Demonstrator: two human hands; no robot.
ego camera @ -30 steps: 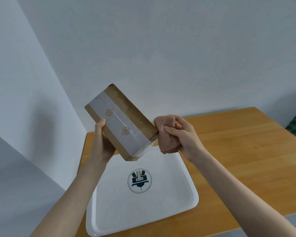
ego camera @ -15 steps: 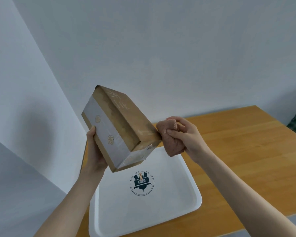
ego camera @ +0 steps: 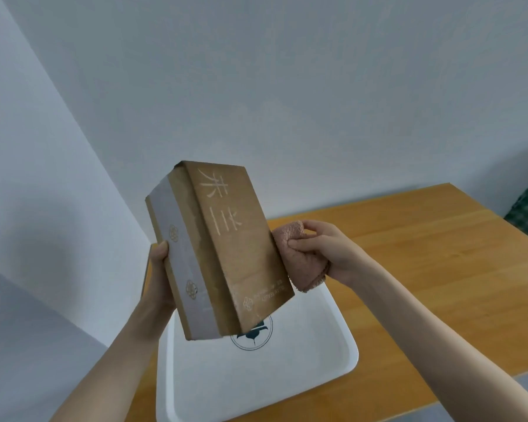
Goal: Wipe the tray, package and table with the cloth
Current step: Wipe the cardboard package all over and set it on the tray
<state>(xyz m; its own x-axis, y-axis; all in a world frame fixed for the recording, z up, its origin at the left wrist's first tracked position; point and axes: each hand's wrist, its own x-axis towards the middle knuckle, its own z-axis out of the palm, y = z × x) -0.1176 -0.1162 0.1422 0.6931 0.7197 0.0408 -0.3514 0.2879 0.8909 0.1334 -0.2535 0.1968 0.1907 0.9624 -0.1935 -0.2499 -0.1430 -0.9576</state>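
Tilting above the white tray, the brown paper-wrapped package sat clasped in my left grip; my right grip squeezed the pink cloth against it.

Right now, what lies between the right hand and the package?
Only the pink cloth, which the right hand grips against the brown package; the head view shows this.

Matt kraft-paper package, fuzzy cloth
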